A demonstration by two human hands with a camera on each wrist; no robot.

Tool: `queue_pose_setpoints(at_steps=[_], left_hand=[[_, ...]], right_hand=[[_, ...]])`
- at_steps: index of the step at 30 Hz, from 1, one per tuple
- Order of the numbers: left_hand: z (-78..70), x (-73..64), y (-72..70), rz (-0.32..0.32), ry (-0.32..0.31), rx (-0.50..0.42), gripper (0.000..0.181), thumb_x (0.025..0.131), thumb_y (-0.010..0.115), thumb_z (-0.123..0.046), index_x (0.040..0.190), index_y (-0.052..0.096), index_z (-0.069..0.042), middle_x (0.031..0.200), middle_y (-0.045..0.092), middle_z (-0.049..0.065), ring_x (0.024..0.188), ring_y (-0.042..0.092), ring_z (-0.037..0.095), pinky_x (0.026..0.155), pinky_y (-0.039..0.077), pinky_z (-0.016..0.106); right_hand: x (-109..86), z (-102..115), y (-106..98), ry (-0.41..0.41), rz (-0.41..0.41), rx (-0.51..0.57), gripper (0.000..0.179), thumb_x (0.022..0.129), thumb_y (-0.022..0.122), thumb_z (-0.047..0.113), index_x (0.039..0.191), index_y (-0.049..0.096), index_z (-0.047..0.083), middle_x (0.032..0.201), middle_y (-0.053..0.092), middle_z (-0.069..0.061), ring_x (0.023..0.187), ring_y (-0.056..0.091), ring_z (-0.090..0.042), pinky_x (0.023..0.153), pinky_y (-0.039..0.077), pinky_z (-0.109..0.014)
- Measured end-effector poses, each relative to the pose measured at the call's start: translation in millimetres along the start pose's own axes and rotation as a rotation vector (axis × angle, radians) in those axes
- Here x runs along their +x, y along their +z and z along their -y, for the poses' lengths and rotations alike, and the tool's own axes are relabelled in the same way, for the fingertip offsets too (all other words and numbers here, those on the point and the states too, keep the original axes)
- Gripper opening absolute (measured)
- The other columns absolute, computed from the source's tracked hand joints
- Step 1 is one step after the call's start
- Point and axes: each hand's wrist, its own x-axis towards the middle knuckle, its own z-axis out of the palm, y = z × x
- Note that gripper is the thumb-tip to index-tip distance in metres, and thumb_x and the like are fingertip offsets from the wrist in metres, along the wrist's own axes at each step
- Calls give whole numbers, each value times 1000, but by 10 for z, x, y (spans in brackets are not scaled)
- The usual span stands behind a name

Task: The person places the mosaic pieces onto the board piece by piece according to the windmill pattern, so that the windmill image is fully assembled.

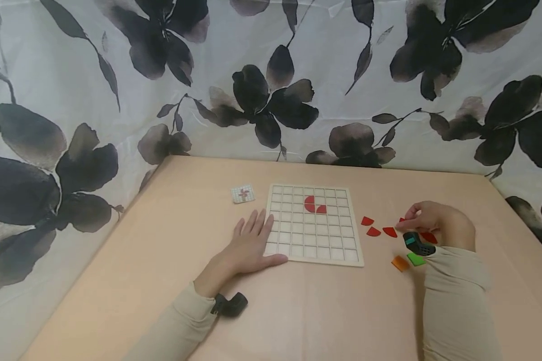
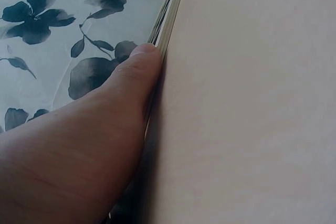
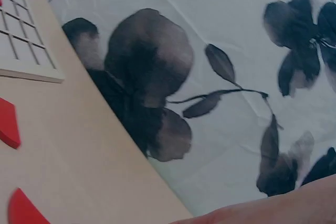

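A white square grid board (image 1: 298,246) lies on the table with three red quarter-circle tiles (image 1: 321,209) set in its upper middle cells. My left hand (image 1: 252,249) rests flat at the board's lower left, fingers straight and spread; in the left wrist view its thumb lies along the board's edge (image 2: 169,30). To the right of the board, my right hand (image 1: 433,220) is low over loose red tiles, thumb and forefinger pinching a red tile (image 1: 402,219) that they mostly hide. Other red tiles (image 1: 373,231) lie around it, one partly under the hand.
A small card (image 1: 243,194) with a red pattern on a grid lies beyond the board's upper left. Orange (image 1: 400,263) and green (image 1: 416,258) square tiles lie near my right forearm. A floral cloth (image 1: 271,115) hangs behind the table's far edge.
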Motion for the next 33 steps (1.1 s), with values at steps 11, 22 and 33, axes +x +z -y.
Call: queue_pose_setpoints(at_steps=[11, 22, 33], left_hand=[[-11, -7, 18, 19, -16, 7, 107, 80, 40, -80, 154, 9, -10, 161, 3, 14, 148, 0, 33, 115, 6, 57], [-27, 3, -25, 1, -14, 13, 106, 80, 40, -80, 154, 10, -9, 160, 4, 15, 148, 1, 33, 115, 7, 57], [-30, 12, 2, 1, -13, 25, 107, 80, 39, -80, 154, 10, -9, 160, 3, 15, 148, 1, 33, 115, 7, 57]], right_hand=[[202, 326, 185, -113, -151, -167, 27, 85, 70, 19, 104, 58, 3, 101, 59, -19, 89, 54, -30, 71, 51, -35], [410, 519, 342, -185, -322, -147, 32, 88, 67, 16, 116, 58, 3, 111, 59, -21, 99, 52, -33, 92, 49, -45], [322, 818, 463, -242, -366, -114, 32, 88, 66, 23, 117, 56, 11, 108, 58, -13, 83, 59, -26, 59, 52, -26]])
